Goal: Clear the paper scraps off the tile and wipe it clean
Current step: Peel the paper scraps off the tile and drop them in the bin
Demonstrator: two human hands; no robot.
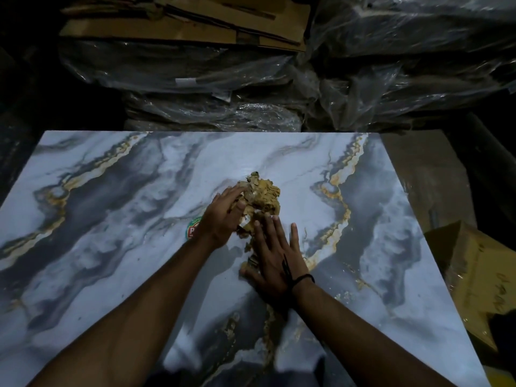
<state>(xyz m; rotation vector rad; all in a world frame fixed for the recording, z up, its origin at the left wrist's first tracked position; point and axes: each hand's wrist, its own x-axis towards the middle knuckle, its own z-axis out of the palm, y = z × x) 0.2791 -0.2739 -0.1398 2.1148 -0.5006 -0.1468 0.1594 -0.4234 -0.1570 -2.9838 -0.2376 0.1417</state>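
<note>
A large glossy marble-patterned tile (117, 219), white, grey and gold, fills the lower view. A heap of brown paper scraps (262, 195) lies near its middle. My left hand (223, 216) rests flat against the heap's left side, fingers spread and touching the scraps. My right hand (275, 252) lies flat on the tile just below the heap, fingers apart, with a few scraps (248, 263) by its thumb. A black cord circles the right wrist. A round red and green sticker (194, 229) shows partly under my left wrist.
Plastic-wrapped stacks (212, 79) and flattened cardboard (190, 23) stand behind the tile's far edge. A brown cardboard box (474, 272) sits off the right edge. The surroundings are dark.
</note>
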